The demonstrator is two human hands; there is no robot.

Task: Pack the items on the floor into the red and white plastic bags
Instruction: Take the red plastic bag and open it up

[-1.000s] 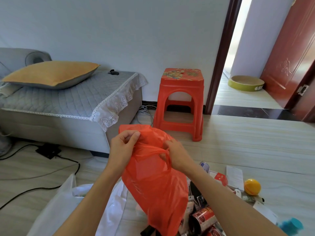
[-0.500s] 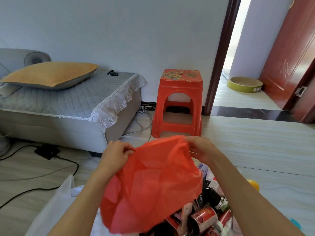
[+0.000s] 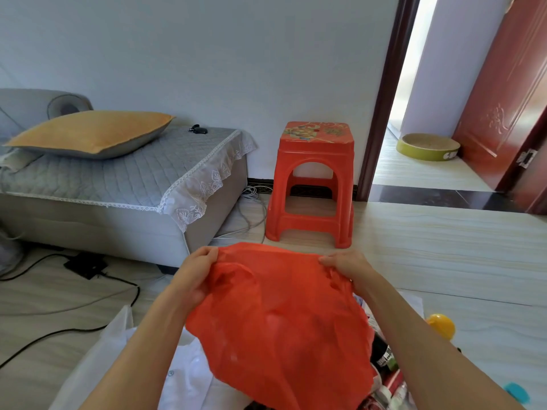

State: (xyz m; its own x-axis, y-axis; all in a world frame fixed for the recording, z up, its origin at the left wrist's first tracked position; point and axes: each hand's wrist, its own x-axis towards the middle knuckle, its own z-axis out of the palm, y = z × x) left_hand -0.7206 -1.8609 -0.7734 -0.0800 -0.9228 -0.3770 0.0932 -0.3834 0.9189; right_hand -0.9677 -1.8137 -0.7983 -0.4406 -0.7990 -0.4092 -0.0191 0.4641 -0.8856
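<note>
I hold the red plastic bag point(image 3: 281, 324) spread wide in front of me, its mouth stretched between both hands. My left hand point(image 3: 194, 273) pinches the bag's left rim and my right hand point(image 3: 344, 263) pinches the right rim. The white plastic bag point(image 3: 118, 359) lies flat on the floor below my left arm. A pile of small items point(image 3: 384, 371), cans and bottles among them, lies on the floor, mostly hidden behind the red bag and my right arm. A yellow ball point(image 3: 441, 325) and a teal lid point(image 3: 516, 393) rest on the floor at the right.
A red plastic stool point(image 3: 313, 184) stands against the wall ahead. A grey sofa point(image 3: 118, 187) with a yellow cushion point(image 3: 91, 133) is at the left. Black cables and a power adapter point(image 3: 85, 264) lie on the floor at left. An open doorway with a red door point(image 3: 509, 93) is at right.
My hands have moved apart and pulled the red bag from a bunched bundle into a wide open spread. The bag now hides more of the item pile.
</note>
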